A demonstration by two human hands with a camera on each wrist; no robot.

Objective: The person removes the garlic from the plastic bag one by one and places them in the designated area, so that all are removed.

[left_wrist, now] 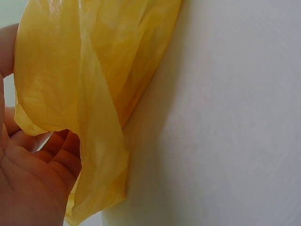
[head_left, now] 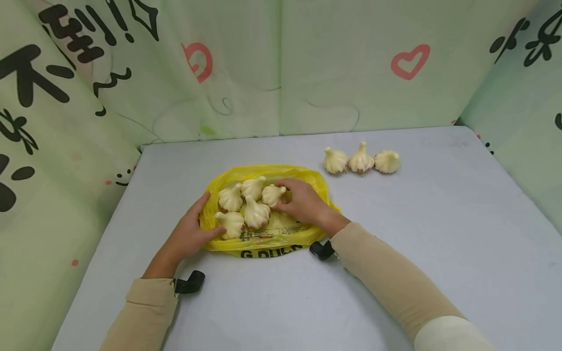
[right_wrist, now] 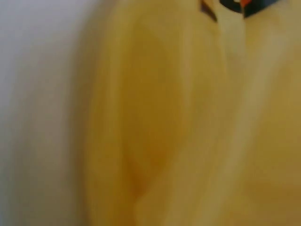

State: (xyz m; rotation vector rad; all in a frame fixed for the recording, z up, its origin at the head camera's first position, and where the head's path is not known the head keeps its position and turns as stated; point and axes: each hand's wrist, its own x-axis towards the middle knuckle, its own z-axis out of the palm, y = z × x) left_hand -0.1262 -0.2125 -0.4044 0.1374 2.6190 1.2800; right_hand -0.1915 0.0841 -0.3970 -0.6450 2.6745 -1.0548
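A yellow plastic bag (head_left: 281, 224) lies spread with its mouth up, several garlic bulbs (head_left: 256, 213) inside it. My left hand (head_left: 190, 234) holds the bag's left rim, the thumb over the inner side and the fingers outside. In the left wrist view, the bag's yellow film (left_wrist: 101, 94) passes between the thumb and fingers of that hand (left_wrist: 35, 174). With thumb and fingers, my right hand (head_left: 305, 201) grips a garlic bulb (head_left: 272, 195) at the right of the group, within the bag. Blurred bag plastic (right_wrist: 155, 103) fills most of the right wrist view; the right hand is hidden there.
On the white table (head_left: 439, 219), three more garlic bulbs (head_left: 361, 158) stand in a row behind and to the right of the bag. A pale green printed curtain (head_left: 333, 63) borders the table at the back and sides.
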